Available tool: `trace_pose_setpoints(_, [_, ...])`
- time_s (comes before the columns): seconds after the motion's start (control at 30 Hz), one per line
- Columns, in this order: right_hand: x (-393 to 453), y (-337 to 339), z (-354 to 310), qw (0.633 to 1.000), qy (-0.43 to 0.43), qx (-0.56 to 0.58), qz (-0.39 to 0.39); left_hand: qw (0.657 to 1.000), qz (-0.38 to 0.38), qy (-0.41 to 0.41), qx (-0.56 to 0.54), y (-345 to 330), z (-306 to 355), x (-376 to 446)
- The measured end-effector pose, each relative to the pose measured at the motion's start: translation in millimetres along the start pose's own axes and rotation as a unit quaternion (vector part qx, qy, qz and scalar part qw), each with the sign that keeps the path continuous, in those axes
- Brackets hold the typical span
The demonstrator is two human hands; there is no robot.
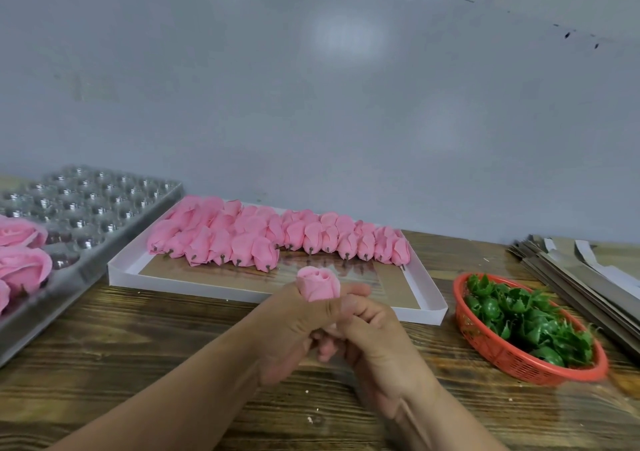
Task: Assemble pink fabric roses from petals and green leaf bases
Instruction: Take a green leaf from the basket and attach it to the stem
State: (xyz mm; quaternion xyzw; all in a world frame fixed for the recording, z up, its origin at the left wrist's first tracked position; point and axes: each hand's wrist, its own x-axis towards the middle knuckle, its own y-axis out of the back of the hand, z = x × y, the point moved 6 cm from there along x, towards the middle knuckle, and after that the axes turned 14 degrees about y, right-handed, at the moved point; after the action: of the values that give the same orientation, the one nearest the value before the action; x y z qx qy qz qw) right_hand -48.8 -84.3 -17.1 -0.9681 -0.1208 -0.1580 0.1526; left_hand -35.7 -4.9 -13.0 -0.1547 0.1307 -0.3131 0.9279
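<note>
Currently left hand point(294, 326) fingers curl around pink rosebud point(318, 282), right hand point(370, 329) fingers pinching below it; risk: tight squeeze crushes petals, base misaligns.

two hands point(294, 326), one bud point(318, 282) held, one white tray point(242, 293) of too many buds to count, one red basket point(502, 353), three roses point(20, 263), one blister tray point(90, 208)

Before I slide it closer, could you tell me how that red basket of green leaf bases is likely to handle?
The red basket is thin mesh, so probably light and slightly flexible. It sits low and wide, so it is unlikely to tip. The green leaf bases lie heaped loose and may shift.
</note>
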Motion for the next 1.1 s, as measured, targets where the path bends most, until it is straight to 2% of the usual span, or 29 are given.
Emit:
trace_pose_setpoints(0.27, [-3, -2, 4, 0.994, -0.036, 0.092, -0.038, 0.999, 0.0, 0.003, 0.052, 0, -4, -1])
trace_pose_setpoints(0.4, [-3, 2, 8, 0.997, -0.054, 0.045, -0.024, 0.997, 0.058, -0.006, 0.054, 7, -4, 1])
trace_pose_setpoints(0.5, [-1, 12, 2, 0.998, -0.042, -0.034, 0.018, 0.992, 0.1, -0.036, 0.072, 9, 0, -1])
trace_pose_setpoints(0.6, [3, 28, -13, 0.988, 0.024, -0.13, 0.08, 0.978, 0.139, -0.074, 0.138, 9, 4, -3])
trace_pose_setpoints(0.73, [5, 44, -35, 0.972, 0.086, -0.144, 0.164, 0.962, 0.193, -0.067, 0.178, 14, 5, -6])
trace_pose_setpoints(0.87, [6, 43, -41, 0.973, 0.094, -0.151, 0.145, 0.952, 0.158, -0.083, 0.25, 5, 8, -7])
trace_pose_setpoints(1.1, [7, 25, -29, 0.992, 0.022, -0.121, 0.019, 0.954, 0.058, -0.111, 0.271, -10, 8, -8])
